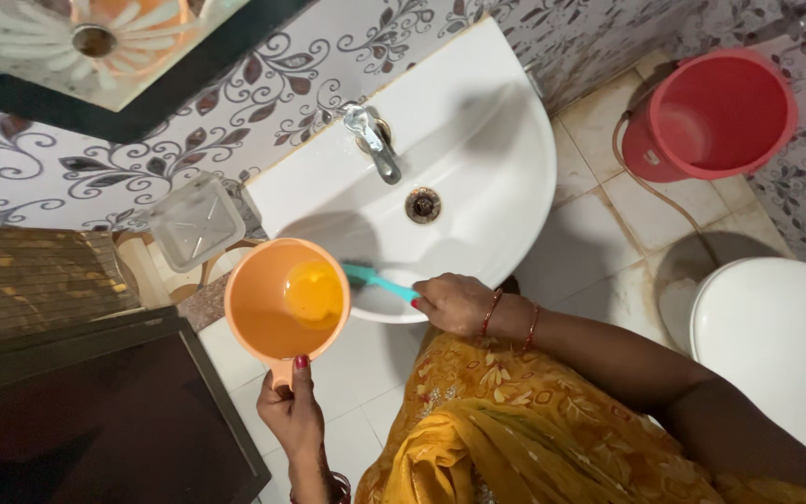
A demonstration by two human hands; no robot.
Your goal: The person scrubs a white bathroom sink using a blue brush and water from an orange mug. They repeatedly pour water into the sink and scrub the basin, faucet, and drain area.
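— Two hands are at work over the white washbasin (478, 140). How does each one sit?

— Her left hand (293, 411) comes up from the bottom edge, fingers wrapped tight around the short handle of an orange mug (277, 303). The thumb lies along the handle, its painted nail pointing at the mug's rim. The mug is held level, just beside the basin's near-left edge, its mouth facing the camera.

— And the right hand (454, 303)?

— It reaches in from the right, forearm stretched across an orange patterned garment (515, 420), red bangles at the wrist. The fist is closed around a teal brush handle (380, 280), which runs leftward into the basin bowl.

— Can you see the brush head?

— Barely. The mug's rim covers it; only a dark smudge shows beside the mug, in shadow.

— What is inside the mug?

— A brighter yellow-orange patch at the bottom. Whether that is water or a reflection, I cannot tell.

— What else is cut off?

— The left forearm leaves the frame at the bottom. A red bucket (715, 112) stands on the tiled floor beyond the basin, a white toilet lid (776, 345) runs off the right edge, and a metal tap (375, 140) sits above the drain (423, 204).
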